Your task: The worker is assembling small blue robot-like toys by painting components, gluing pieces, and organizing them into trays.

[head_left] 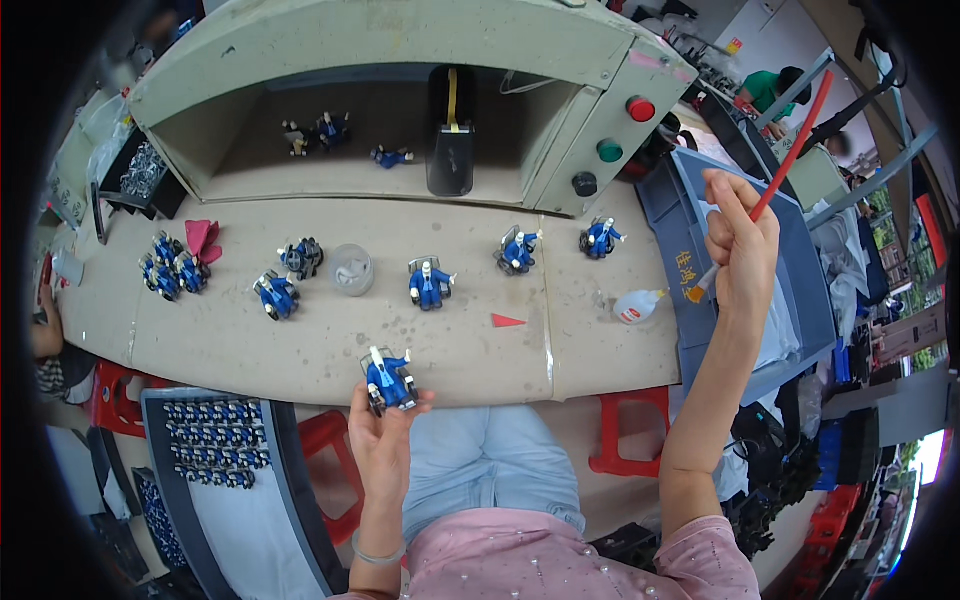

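My left hand (pixel 385 440) is closed round the lower part of a small blue-suited figurine (pixel 388 380), seated in what looks like a wheelchair, held over the table's front edge. Raised at the right, my right hand (pixel 742 240) grips a thin paintbrush (pixel 792 145) with a red handle; its bristle end points down toward the blue crate. Straight ahead of the left hand stands another seated figurine (pixel 430 283). Farther right are two more, one figurine (pixel 518 250) nearer the middle and one figurine (pixel 601 238) by the crate.
A clear cup (pixel 351 270), a squeeze bottle (pixel 637 306) and a red scrap (pixel 508 321) lie on the table (pixel 480 370). A pale green booth (pixel 400 40) with buttons stands behind. Blue crate (pixel 690 200) at right; a tray (pixel 230 520) of figurines at lower left.
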A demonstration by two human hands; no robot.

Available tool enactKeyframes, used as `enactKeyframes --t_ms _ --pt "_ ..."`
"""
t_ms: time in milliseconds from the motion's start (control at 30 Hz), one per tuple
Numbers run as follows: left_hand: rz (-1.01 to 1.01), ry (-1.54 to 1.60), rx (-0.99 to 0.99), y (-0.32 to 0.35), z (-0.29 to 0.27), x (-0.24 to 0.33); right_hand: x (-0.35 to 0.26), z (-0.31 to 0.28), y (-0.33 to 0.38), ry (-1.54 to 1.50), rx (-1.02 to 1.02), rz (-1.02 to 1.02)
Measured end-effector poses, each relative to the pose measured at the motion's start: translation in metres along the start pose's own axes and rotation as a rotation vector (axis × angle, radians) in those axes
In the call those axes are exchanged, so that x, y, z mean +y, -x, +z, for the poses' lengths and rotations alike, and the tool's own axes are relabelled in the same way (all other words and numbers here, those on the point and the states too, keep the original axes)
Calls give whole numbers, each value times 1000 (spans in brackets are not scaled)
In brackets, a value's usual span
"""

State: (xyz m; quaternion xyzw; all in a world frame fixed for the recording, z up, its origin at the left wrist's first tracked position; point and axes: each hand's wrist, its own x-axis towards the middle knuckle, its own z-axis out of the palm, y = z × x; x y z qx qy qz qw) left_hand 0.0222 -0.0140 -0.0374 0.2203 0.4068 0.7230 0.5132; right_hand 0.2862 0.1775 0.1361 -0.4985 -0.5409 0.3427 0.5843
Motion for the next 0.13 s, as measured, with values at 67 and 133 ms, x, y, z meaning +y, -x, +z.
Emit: enactKeyframes --t_ms 67,133 --pt "-12 30 3 5 3 2 -2 6 1 -11 -36 17" --pt "-3 51 -45 1 1 2 -4 18 3 -16 -106 64"
